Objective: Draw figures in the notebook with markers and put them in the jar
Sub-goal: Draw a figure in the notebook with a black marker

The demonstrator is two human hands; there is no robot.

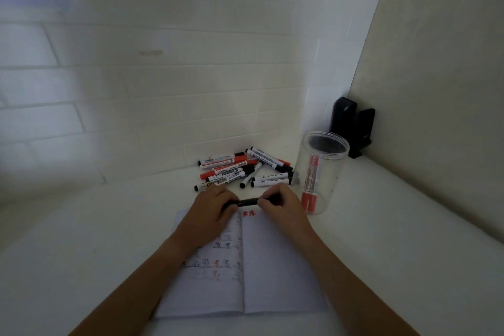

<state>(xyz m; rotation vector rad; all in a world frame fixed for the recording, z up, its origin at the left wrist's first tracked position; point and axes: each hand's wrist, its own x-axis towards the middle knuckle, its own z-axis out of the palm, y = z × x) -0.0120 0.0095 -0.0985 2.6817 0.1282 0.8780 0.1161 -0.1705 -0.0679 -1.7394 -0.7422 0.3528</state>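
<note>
Head view shows a black marker (246, 202) held level between both hands just above the far edge of the open notebook (281, 267). The left hand (211, 206) grips one end and the right hand (281, 199) pinches the other, so the step looks like pulling the cap off or pressing it on; which one I cannot tell. To do it well, keep the barrel straight and pull or push along its length, steady over the page so no ink strays onto the red figures (249, 213) at the top of the right-hand leaf. Beyond the notebook, a heap of loose markers (240, 169) lies near the far edge of the white tabletop (95, 240). The clear jar (320, 172) stands upright toward the far right corner, with red markers (311, 185) inside. Behind it a black stand (351, 128) sits against the white brick wall (163, 90).
</note>
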